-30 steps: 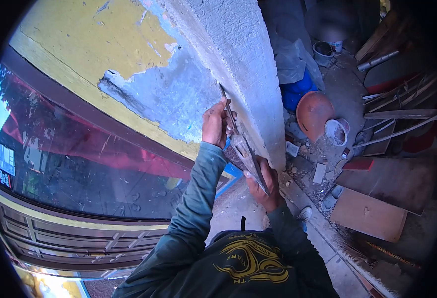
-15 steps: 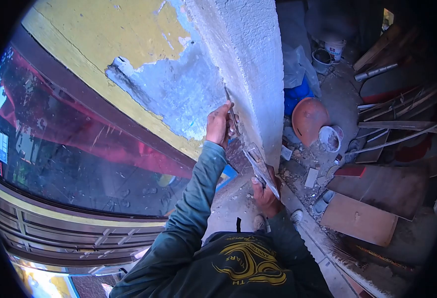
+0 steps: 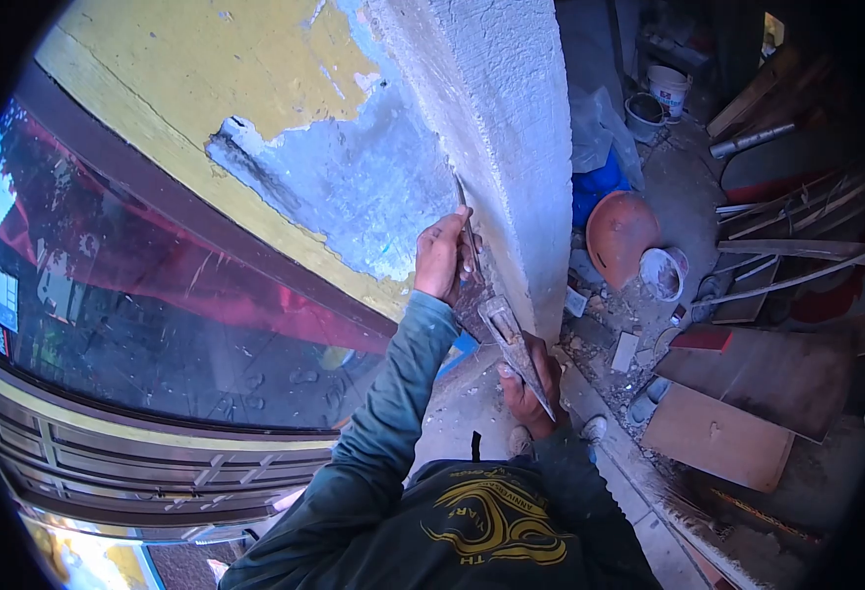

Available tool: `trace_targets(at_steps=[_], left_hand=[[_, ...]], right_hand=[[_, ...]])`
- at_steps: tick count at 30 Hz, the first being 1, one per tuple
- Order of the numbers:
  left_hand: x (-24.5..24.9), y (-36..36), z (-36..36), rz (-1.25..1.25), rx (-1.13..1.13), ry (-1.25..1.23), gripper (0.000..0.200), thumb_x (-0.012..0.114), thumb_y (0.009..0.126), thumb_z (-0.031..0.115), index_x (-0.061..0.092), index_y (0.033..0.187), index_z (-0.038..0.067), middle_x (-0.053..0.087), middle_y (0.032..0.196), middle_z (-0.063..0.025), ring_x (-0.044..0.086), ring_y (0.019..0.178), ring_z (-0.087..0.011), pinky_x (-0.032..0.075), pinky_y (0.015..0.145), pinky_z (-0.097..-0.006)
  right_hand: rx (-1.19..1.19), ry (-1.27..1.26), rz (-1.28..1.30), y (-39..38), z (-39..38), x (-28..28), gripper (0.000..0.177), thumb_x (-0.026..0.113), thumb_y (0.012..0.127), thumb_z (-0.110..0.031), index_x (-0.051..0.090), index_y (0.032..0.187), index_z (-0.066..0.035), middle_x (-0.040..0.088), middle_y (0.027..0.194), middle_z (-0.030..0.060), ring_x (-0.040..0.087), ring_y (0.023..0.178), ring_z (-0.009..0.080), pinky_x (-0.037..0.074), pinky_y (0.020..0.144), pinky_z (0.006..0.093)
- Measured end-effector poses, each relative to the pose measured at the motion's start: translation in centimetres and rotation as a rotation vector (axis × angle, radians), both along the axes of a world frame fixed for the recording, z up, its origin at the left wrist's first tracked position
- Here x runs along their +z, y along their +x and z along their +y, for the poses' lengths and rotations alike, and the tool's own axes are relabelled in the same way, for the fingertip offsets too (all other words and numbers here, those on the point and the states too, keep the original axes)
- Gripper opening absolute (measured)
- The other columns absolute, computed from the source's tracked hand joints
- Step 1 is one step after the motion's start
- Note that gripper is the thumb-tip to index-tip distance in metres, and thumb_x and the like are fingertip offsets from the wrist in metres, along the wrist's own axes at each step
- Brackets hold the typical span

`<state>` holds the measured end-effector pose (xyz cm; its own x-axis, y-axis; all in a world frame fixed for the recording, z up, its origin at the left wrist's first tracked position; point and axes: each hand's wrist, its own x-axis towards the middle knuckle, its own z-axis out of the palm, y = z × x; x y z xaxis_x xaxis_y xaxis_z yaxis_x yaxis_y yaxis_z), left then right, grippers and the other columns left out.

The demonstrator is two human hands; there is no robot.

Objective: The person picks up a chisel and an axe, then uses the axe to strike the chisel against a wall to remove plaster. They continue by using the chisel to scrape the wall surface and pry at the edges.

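My left hand point(image 3: 439, 258) is closed around a slim metal tool point(image 3: 463, 193), its tip at the inner corner where the patched wall point(image 3: 354, 187) meets a rough white plastered pillar point(image 3: 516, 128). Lower down, my right hand point(image 3: 528, 391) grips a plasterer's trowel point(image 3: 513, 346), held tilted with its narrow end toward the pillar's foot. Smears of pale material coat the trowel. Around the grey-blue patch, yellow paint point(image 3: 245, 69) has a broken, flaking edge.
A dark window point(image 3: 186, 295) lies along the left. To the right, rubble covers the floor beside an orange basin point(image 3: 621, 239), a whitish pail point(image 3: 662, 273), a white bucket point(image 3: 668, 90), loose wood strips point(image 3: 796, 248) and flat boards point(image 3: 717, 433).
The trowel in my right hand has turned so more of its face shows. My left hand and the slim tool have shifted slightly down and right in view, as has the background.
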<state>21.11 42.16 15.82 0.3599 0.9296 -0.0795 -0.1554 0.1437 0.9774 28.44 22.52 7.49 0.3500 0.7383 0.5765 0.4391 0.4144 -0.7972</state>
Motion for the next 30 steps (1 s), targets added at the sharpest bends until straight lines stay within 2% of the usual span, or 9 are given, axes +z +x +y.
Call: trace_targets(at_steps=[9, 12, 15, 17, 18, 20, 22, 25, 30], left_hand=[[0.3, 0.3, 0.1, 0.013, -0.002, -0.016, 0.034, 0.053, 0.097, 0.033, 0.058, 0.11, 0.002, 0.059, 0.063, -0.0065, 0.043, 0.038, -0.009, 0.031, 0.033, -0.0236], [0.1, 0.7, 0.5, 0.013, 0.009, -0.031, 0.034, 0.054, 0.096, 0.033, 0.058, 0.11, 0.002, 0.06, 0.064, -0.0068, 0.043, 0.037, -0.0091, 0.031, 0.033, -0.0234], [-0.2, 1.1, 0.3, -0.045, 0.033, 0.001, 0.033, 0.054, 0.096, 0.032, 0.06, 0.108, 0.002, 0.06, 0.064, -0.007, 0.043, 0.038, -0.0089, 0.032, 0.035, -0.0232], [1.2, 1.5, -0.5, -0.023, 0.1, -0.029, 0.026, 0.057, 0.095, 0.024, 0.059, 0.08, 0.002, 0.056, 0.06, -0.0063, 0.043, 0.042, -0.0095, 0.033, 0.041, -0.0247], [1.0, 1.2, -0.4, -0.02, 0.102, -0.034, 0.026, 0.057, 0.095, 0.024, 0.059, 0.08, 0.002, 0.056, 0.06, -0.0063, 0.043, 0.042, -0.0095, 0.033, 0.041, -0.0247], [0.3, 0.5, 0.2, 0.014, -0.023, -0.005, 0.032, 0.055, 0.096, 0.032, 0.062, 0.105, 0.003, 0.061, 0.066, -0.0057, 0.047, 0.046, -0.0086, 0.038, 0.041, -0.0252], [-0.9, 0.9, 0.9, -0.015, 0.034, -0.012, 0.033, 0.054, 0.096, 0.032, 0.062, 0.106, 0.002, 0.061, 0.067, -0.0061, 0.047, 0.045, -0.0088, 0.037, 0.041, -0.025], [-0.6, 1.2, 1.2, -0.032, 0.066, 0.007, 0.034, 0.053, 0.096, 0.032, 0.06, 0.108, 0.001, 0.06, 0.067, -0.007, 0.046, 0.043, -0.0091, 0.035, 0.038, -0.0242], [-0.4, 1.1, 0.9, -0.043, 0.024, -0.006, 0.036, 0.053, 0.096, 0.032, 0.057, 0.112, -0.001, 0.06, 0.067, -0.0078, 0.044, 0.04, -0.0093, 0.033, 0.035, -0.0228]], right_hand=[[-0.01, 0.059, 0.033, -0.2, 1.2, -1.2, 0.045, 0.057, 0.089, -0.033, 0.054, 0.117, 0.002, 0.063, 0.087, 0.0194, 0.063, 0.071, 0.035, 0.048, 0.062, 0.0424], [0.04, 0.059, 0.022, 0.4, 2.7, -0.2, 0.044, 0.062, 0.087, -0.027, 0.053, 0.118, 0.003, 0.064, 0.09, 0.0205, 0.064, 0.076, 0.0377, 0.05, 0.066, 0.0433], [-0.06, -0.016, -0.097, 1.1, 4.5, -0.3, 0.044, 0.068, 0.079, -0.01, 0.052, 0.119, 0.003, 0.064, 0.101, 0.0214, 0.063, 0.086, 0.0422, 0.05, 0.07, 0.0445], [-0.069, 0.006, -0.098, 0.8, 4.2, -1.0, 0.045, 0.068, 0.079, -0.009, 0.052, 0.119, 0.002, 0.064, 0.102, 0.0218, 0.063, 0.087, 0.0416, 0.05, 0.071, 0.0442], [-0.073, 0.009, -0.093, 0.5, 3.9, -1.5, 0.045, 0.068, 0.079, -0.008, 0.052, 0.12, 0.001, 0.063, 0.103, 0.0222, 0.064, 0.088, 0.041, 0.05, 0.071, 0.0439], [-0.037, 0.063, -0.079, 0.8, 4.3, -2.4, 0.045, 0.068, 0.079, -0.008, 0.052, 0.12, 0.0, 0.063, 0.103, 0.0226, 0.064, 0.088, 0.0409, 0.05, 0.071, 0.0439], [0.0, 0.11, -0.056, 0.7, 4.3, -2.7, 0.044, 0.067, 0.079, -0.008, 0.052, 0.12, 0.0, 0.063, 0.104, 0.0229, 0.064, 0.088, 0.0408, 0.05, 0.071, 0.0439], [0.01, -0.059, -0.005, 1.1, 4.6, -1.7, 0.04, 0.066, 0.081, -0.013, 0.053, 0.117, 0.001, 0.063, 0.1, 0.0214, 0.063, 0.082, 0.0422, 0.05, 0.068, 0.0465], [0.013, 0.052, 0.038, 0.6, 3.6, -1.5, 0.037, 0.065, 0.084, -0.015, 0.052, 0.116, 0.0, 0.063, 0.098, 0.0245, 0.063, 0.088, 0.044, 0.05, 0.072, 0.0482]])
